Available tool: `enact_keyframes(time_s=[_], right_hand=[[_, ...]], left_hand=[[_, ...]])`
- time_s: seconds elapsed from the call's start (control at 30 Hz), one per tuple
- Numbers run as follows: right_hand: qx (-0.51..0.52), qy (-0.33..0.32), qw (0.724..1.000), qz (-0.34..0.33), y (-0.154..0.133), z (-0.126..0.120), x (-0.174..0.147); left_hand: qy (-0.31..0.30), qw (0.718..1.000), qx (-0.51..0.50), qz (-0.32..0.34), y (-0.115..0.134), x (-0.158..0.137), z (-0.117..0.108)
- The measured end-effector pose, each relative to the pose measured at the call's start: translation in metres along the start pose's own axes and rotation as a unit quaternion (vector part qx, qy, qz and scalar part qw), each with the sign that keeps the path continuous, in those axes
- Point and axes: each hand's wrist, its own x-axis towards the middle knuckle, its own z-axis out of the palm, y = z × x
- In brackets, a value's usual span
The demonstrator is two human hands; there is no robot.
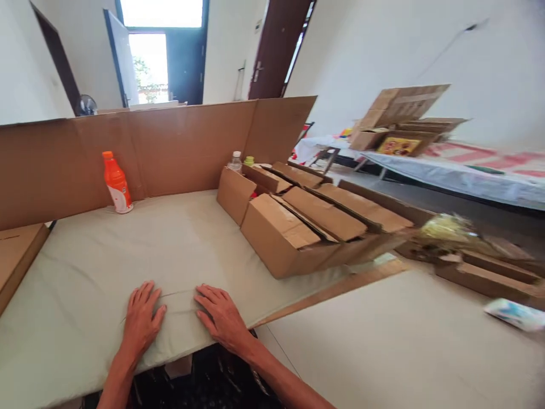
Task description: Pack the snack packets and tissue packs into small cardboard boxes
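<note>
Both of my hands rest palm down near the front edge of a table covered with a pale cloth [179,244]. My left hand [142,318] lies flat with its fingers pointing away from me and nothing in it. To its right, my right hand [221,315] also lies on the cloth, fingers stretched out and holding nothing. A gap of bare cloth separates the two. Further back, an orange bottle [116,184] with a white lower label stands upright by the cardboard screen. To the right sits a divided cardboard box [268,244] with several flapped compartments.
A cardboard screen [183,147] runs along the table's back. Bottle tops, one a clear bottle [235,162], stick out of the box's far-left compartment. At left lies a flat carton [19,255]. On the floor at right are an open carton [489,278] and a white-blue packet [515,314].
</note>
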Motion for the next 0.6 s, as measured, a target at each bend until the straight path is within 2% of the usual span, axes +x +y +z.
enact_keyframes(time_s=[0.37, 0.6], right_hand=[[0.020, 0.025, 0.999, 0.022, -0.004, -0.006, 0.008], [0.044, 0.015, 0.998, 0.033, -0.003, -0.007, 0.008]], left_hand=[[0.058, 0.997, 0.014, 0.055, -0.022, 0.008, 0.010], [0.063, 0.996, 0.020, 0.061, -0.025, 0.006, 0.011]])
